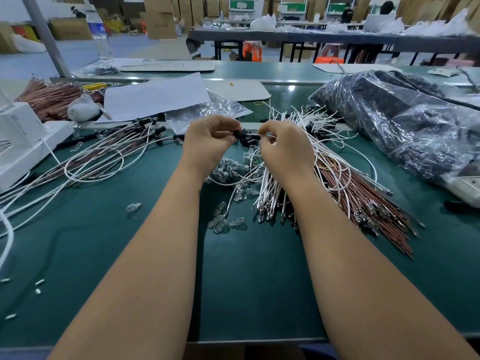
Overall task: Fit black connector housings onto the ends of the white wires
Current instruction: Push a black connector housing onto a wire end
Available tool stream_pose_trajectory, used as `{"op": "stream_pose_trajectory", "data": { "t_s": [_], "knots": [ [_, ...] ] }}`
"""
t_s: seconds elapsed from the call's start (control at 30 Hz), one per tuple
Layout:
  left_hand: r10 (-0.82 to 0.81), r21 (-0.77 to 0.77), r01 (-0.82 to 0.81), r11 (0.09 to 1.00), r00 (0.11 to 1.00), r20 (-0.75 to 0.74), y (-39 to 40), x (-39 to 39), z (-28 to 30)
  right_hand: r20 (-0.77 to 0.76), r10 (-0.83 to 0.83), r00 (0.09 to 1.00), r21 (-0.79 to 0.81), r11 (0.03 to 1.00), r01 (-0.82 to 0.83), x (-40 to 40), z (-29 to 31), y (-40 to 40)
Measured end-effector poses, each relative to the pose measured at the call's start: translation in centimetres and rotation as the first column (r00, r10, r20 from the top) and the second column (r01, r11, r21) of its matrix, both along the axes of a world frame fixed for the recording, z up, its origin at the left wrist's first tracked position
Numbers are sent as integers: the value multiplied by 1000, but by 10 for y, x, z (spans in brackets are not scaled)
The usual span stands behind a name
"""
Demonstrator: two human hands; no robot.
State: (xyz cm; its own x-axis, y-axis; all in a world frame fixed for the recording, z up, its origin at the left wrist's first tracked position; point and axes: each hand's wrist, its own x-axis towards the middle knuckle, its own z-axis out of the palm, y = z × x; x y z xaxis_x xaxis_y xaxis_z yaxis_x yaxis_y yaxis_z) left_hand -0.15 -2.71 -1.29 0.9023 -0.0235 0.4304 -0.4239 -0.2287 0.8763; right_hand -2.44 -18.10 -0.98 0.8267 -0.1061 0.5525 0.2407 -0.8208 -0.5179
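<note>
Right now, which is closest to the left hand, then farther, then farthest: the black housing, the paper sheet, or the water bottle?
From the left hand:
1. Black housing, pinched at its fingertips.
2. Paper sheet, behind and to the left.
3. Water bottle, far back left on the bench edge.

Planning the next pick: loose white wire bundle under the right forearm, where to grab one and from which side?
Take one of the white wires by its bare insulated middle, coming from above. The near ends carry small metal terminals fanned toward the person, so leave those free for the black housing. The far ends tangle by the plastic bag.
</note>
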Motion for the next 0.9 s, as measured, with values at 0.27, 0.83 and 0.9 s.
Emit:
{"op": "stream_pose_trajectory", "data": {
  "t_s": [0.27,0.83,0.9],
  "knots": [
    [-25,-93,21,995,999,-35,0,-1,1,-8,14,1000,23,1000,-14,0,0,0],
    [-66,-112,58,992,996,-68,-1,-5,3,11,45,999,88,995,-46,-1,1,0],
    [-80,-137,67,988,992,-94,-1,-5,3,4,73,997,88,993,-73,-1,1,1]
  ]
}}
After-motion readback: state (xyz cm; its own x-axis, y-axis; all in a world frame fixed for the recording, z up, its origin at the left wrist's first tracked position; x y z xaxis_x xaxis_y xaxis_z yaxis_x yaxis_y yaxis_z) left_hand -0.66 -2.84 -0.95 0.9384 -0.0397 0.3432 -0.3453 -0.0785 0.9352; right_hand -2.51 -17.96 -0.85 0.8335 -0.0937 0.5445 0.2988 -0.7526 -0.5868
